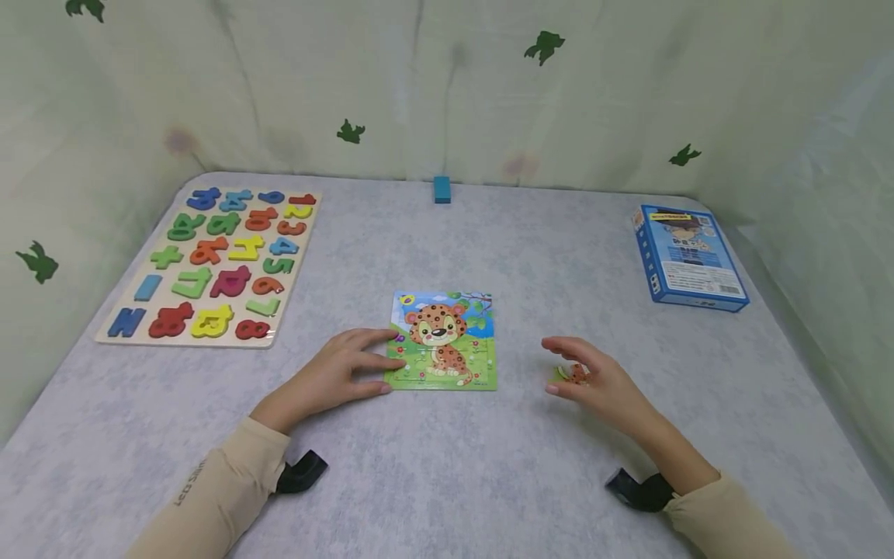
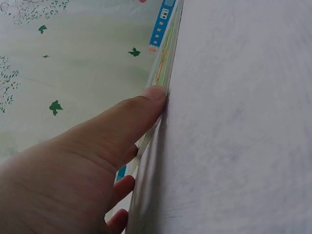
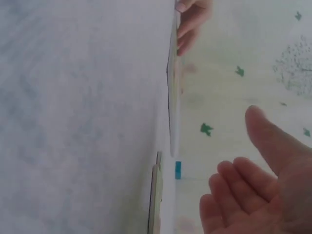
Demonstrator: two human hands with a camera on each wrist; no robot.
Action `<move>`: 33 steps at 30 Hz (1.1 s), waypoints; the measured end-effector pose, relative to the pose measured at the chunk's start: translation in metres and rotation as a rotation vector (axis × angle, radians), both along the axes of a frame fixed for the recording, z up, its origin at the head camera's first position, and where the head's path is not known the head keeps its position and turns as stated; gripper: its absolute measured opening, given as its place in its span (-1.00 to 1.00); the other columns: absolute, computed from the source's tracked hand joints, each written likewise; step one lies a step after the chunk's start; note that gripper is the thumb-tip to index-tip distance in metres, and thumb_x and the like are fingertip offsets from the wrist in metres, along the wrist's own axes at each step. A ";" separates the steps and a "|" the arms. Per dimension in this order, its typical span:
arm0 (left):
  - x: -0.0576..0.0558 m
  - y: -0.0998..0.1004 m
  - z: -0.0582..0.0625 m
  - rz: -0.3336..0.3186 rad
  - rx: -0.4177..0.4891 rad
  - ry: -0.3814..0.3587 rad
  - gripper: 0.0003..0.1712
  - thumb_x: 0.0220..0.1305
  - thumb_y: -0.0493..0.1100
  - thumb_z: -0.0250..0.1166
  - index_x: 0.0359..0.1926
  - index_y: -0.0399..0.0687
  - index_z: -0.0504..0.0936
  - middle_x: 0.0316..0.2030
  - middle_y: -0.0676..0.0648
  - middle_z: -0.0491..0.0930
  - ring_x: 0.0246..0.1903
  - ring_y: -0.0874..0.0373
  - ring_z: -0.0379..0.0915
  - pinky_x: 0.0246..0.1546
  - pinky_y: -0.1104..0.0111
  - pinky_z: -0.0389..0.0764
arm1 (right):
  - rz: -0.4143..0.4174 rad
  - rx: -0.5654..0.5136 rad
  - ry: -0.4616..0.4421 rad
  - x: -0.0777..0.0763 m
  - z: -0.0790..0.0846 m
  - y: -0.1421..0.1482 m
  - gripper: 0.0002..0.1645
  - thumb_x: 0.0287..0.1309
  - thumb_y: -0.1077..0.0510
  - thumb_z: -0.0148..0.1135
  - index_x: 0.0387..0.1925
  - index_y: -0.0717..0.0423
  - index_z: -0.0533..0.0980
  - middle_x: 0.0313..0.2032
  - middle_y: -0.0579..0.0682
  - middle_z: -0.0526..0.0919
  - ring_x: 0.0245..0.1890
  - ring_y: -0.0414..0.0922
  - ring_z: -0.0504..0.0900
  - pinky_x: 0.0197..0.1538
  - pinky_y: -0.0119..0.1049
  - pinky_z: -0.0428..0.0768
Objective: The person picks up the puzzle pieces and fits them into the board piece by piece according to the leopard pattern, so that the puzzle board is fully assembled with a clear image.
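Note:
A square jigsaw puzzle (image 1: 440, 341) with a spotted leopard cub lies in the middle of the table. My left hand (image 1: 349, 365) rests at its left side, fingertips on the edge and thumb at the lower left corner; in the left wrist view the thumb (image 2: 131, 114) meets the puzzle's edge. Right of the puzzle, my right hand (image 1: 594, 380) hovers with thumb and fingers spread apart. Between them, partly hidden by the hand, loose puzzle pieces (image 1: 576, 374) with leopard spots lie on the table. The right wrist view has these pieces (image 3: 155, 200) edge-on, away from the cupped palm.
A wooden number board (image 1: 143, 324) with colourful digits lies at the left. A blue box (image 1: 694, 256) is at the far right, and a small blue block (image 1: 442, 190) stands at the back edge. A leaf-patterned curtain (image 1: 447, 93) hangs behind the table.

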State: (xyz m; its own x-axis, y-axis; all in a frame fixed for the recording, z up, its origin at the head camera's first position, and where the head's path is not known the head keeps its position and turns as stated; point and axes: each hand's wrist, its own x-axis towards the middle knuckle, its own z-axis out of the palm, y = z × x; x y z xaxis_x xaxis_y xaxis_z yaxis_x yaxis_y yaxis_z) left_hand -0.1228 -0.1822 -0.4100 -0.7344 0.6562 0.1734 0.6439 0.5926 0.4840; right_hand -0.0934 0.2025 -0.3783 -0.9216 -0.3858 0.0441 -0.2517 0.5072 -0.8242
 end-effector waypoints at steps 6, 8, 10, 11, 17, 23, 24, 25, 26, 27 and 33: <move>0.000 0.001 0.000 0.007 0.002 -0.009 -0.59 0.05 0.07 0.32 -0.02 0.22 0.61 0.21 -0.01 0.26 0.19 -0.01 0.09 0.14 0.04 0.06 | -0.015 0.030 -0.016 0.000 -0.014 0.023 -0.35 -0.03 0.11 0.32 0.14 0.15 0.36 0.09 0.04 0.43 0.09 0.01 0.35 0.05 0.02 0.35; 0.000 0.001 0.000 0.011 0.002 -0.017 -0.59 0.05 0.07 0.32 -0.02 0.22 0.60 0.22 -0.01 0.25 0.19 -0.01 0.09 0.15 0.04 0.06 | -0.010 0.056 -0.017 -0.001 -0.018 0.029 -0.35 -0.03 0.11 0.31 0.13 0.15 0.36 0.08 0.03 0.43 0.08 -0.01 0.37 0.07 -0.03 0.33; 0.001 0.001 0.000 0.013 0.000 -0.020 -0.59 0.05 0.07 0.32 -0.02 0.22 0.60 0.22 -0.01 0.25 0.19 -0.01 0.08 0.15 0.03 0.05 | -0.009 0.090 -0.018 -0.001 -0.021 0.035 -0.35 -0.02 0.09 0.31 0.14 0.14 0.35 0.08 0.02 0.43 0.07 -0.03 0.38 0.07 -0.09 0.33; 0.001 0.001 0.000 0.013 0.001 -0.020 -0.59 0.05 0.07 0.32 -0.02 0.22 0.60 0.22 -0.01 0.25 0.20 -0.01 0.08 0.15 0.03 0.05 | -0.010 0.107 -0.016 -0.001 -0.023 0.037 -0.35 -0.02 0.09 0.31 0.14 0.13 0.36 0.08 0.01 0.43 0.07 -0.05 0.38 0.07 -0.11 0.32; 0.001 0.001 -0.001 0.012 0.004 -0.014 -0.59 0.05 0.06 0.32 -0.02 0.22 0.61 0.22 -0.01 0.25 0.19 -0.01 0.08 0.15 0.03 0.05 | 0.024 0.225 0.042 -0.002 -0.025 0.048 -0.38 -0.02 0.11 0.31 0.13 0.11 0.38 0.06 -0.01 0.44 0.07 -0.06 0.37 0.08 -0.10 0.31; 0.001 0.001 -0.001 0.012 0.009 -0.017 -0.59 0.04 0.04 0.33 -0.02 0.21 0.61 0.22 -0.01 0.25 0.19 -0.02 0.08 0.14 0.02 0.06 | 0.065 0.297 0.080 -0.002 -0.020 0.046 -0.40 -0.04 0.19 0.32 0.11 0.16 0.41 0.04 0.05 0.45 0.05 -0.01 0.39 0.03 -0.06 0.38; 0.002 0.001 -0.001 0.013 0.010 -0.017 -0.59 0.04 0.04 0.33 -0.02 0.20 0.61 0.22 -0.02 0.25 0.19 -0.02 0.09 0.14 0.02 0.06 | 0.065 0.309 0.097 -0.002 -0.020 0.045 -0.40 -0.04 0.19 0.33 0.10 0.16 0.42 0.02 0.06 0.45 0.03 0.00 0.41 0.00 -0.07 0.41; 0.002 0.001 -0.001 0.013 0.010 -0.018 -0.59 0.03 0.03 0.34 -0.02 0.20 0.61 0.22 -0.02 0.25 0.19 -0.02 0.09 0.14 0.02 0.06 | 0.062 0.322 0.117 -0.002 -0.020 0.044 -0.41 -0.05 0.19 0.34 0.09 0.16 0.44 0.01 0.06 0.46 0.01 -0.01 0.42 -0.02 -0.07 0.43; 0.002 0.001 0.000 0.013 0.010 -0.018 -0.59 0.03 0.03 0.34 -0.03 0.20 0.61 0.22 -0.02 0.25 0.19 -0.01 0.09 0.14 0.03 0.06 | 0.060 0.332 0.136 -0.001 -0.020 0.043 -0.42 -0.05 0.19 0.34 0.08 0.16 0.45 -0.01 0.07 0.47 -0.04 -0.02 0.45 -0.07 -0.10 0.46; 0.001 0.001 0.000 0.012 0.010 -0.016 -0.59 0.03 0.02 0.34 -0.03 0.20 0.61 0.21 -0.02 0.26 0.18 -0.01 0.10 0.14 0.03 0.07 | 0.060 0.338 0.157 -0.001 -0.020 0.042 -0.43 -0.06 0.19 0.35 0.07 0.16 0.46 -0.03 0.07 0.47 -0.08 -0.04 0.46 -0.12 -0.13 0.48; 0.001 0.001 0.000 0.011 0.010 -0.007 -0.59 0.03 0.04 0.34 -0.03 0.19 0.61 0.21 -0.02 0.26 0.18 -0.02 0.10 0.14 0.03 0.05 | 0.085 0.316 0.250 -0.003 -0.016 0.028 -0.45 -0.10 0.22 0.38 0.02 0.15 0.51 -0.13 0.02 0.47 -0.28 -0.18 0.39 -0.32 -0.30 0.46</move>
State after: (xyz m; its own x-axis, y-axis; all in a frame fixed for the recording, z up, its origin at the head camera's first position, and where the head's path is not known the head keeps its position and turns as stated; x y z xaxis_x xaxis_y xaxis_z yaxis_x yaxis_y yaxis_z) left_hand -0.1221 -0.1809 -0.4103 -0.7427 0.6465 0.1744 0.6338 0.5947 0.4946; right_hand -0.0965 0.2307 -0.3943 -0.8620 -0.4900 0.1297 -0.4760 0.6945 -0.5395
